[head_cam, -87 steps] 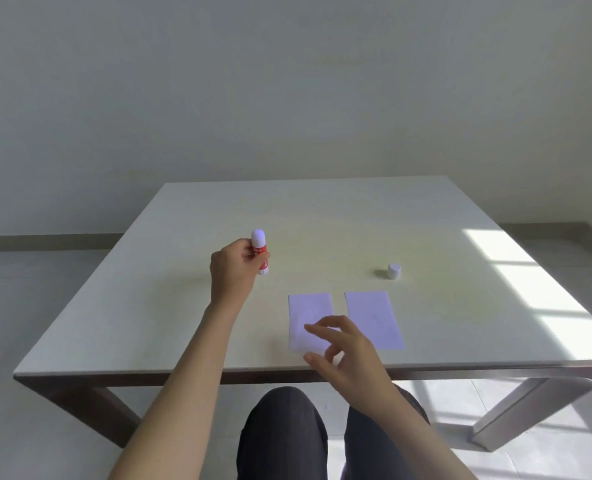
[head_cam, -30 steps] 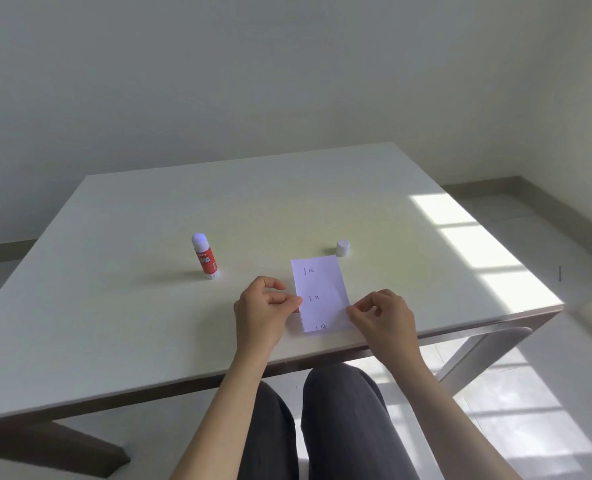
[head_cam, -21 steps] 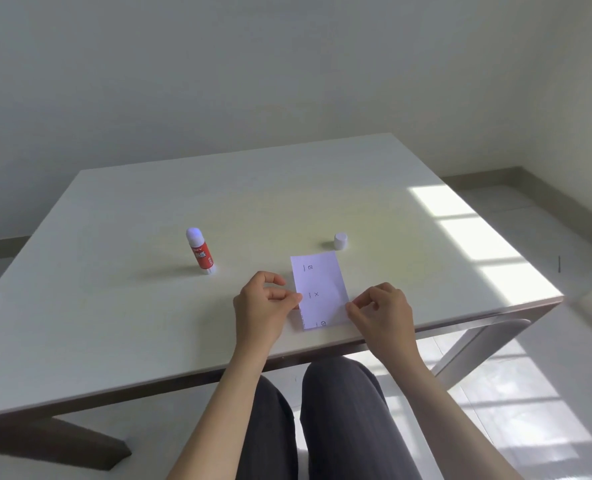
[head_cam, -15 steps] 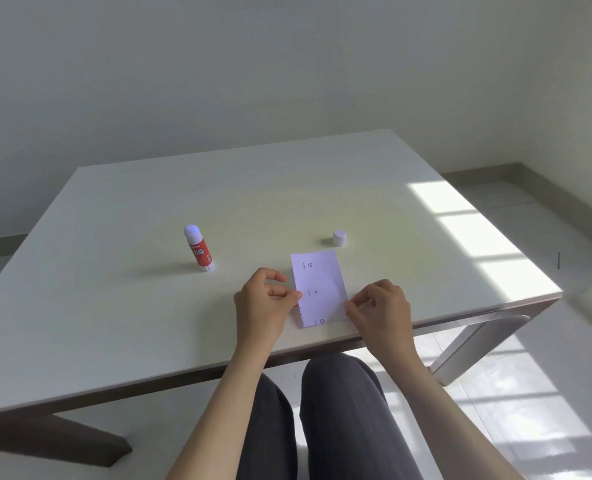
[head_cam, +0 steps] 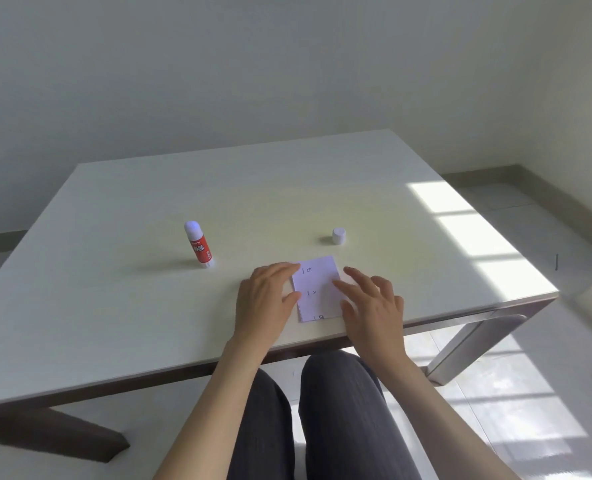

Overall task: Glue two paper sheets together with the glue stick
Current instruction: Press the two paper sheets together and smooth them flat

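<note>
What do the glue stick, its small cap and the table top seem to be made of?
Glue stick: likely plastic, with a glossy red label and a rounded white top.
Cap: probably the same white plastic, smooth and opaque.
Table top: pale matte surface with faint grain, perhaps laminate or painted wood.

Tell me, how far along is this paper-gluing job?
Nearly done, it seems. Only one white printed paper stack shows on the pale wooden table, so the sheets look joined. The left hand and right hand lie open, fingers flat along its edges, apparently pressing. Left: recapping the red glue stick, whose small white cap stands apart.
</note>
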### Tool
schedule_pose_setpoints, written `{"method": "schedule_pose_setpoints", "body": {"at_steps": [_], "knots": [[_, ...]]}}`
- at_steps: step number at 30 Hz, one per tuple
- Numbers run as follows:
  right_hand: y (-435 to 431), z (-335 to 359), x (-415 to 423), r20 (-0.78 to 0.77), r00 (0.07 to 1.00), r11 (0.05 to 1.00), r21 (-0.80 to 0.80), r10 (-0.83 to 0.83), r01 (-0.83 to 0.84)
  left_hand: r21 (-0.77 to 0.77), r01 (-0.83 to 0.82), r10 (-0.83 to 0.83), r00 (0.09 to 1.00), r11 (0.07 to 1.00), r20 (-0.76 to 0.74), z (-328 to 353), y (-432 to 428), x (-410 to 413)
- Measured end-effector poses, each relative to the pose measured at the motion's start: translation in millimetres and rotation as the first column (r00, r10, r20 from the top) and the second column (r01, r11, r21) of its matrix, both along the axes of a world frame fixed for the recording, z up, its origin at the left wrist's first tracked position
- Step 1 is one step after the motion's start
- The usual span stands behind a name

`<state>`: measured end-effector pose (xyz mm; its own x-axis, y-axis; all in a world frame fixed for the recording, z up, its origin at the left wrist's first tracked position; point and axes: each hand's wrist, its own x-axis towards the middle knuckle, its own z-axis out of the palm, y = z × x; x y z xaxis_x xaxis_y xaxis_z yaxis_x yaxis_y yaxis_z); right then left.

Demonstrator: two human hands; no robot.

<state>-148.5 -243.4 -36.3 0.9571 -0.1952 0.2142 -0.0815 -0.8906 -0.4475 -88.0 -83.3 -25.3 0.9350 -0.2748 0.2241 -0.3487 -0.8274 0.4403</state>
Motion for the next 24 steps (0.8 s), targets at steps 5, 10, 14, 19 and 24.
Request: {"method": "schedule_pose_setpoints", "body": {"at_steps": [5, 10, 14, 19, 24], "knots": [[6, -3, 1, -0.064, 0.994, 0.99, -0.109, 0.087, -0.094, 0.226, 0.197, -0.179, 0.979, 0.954, -0.097, -1, 17, 14], [33, 2, -2, 0.029, 0.995, 0.977, -0.195, 0.098, -0.091, 0.225, 0.186, -0.155, 0.977, 0.956, -0.149, -2, 40, 15], [50, 2, 5, 0.016, 0.992, 0.966, -0.23, 0.125, -0.118, 0.243, 0.211, -0.156, 0.961, 0.947, -0.227, 4, 62, 16], [44, 0, 12, -0.032, 0.979, 0.951, -0.231, 0.204, -0.205, 0.255, 0.235, -0.169, 0.952, 0.938, -0.257, 5, 71, 13], [49, 1, 12, -0.209, 0.801, 0.773, -0.215, 0.561, -0.597, 0.269, 0.239, -0.174, 0.954, 0.933, -0.246, 4, 72, 10]]}}
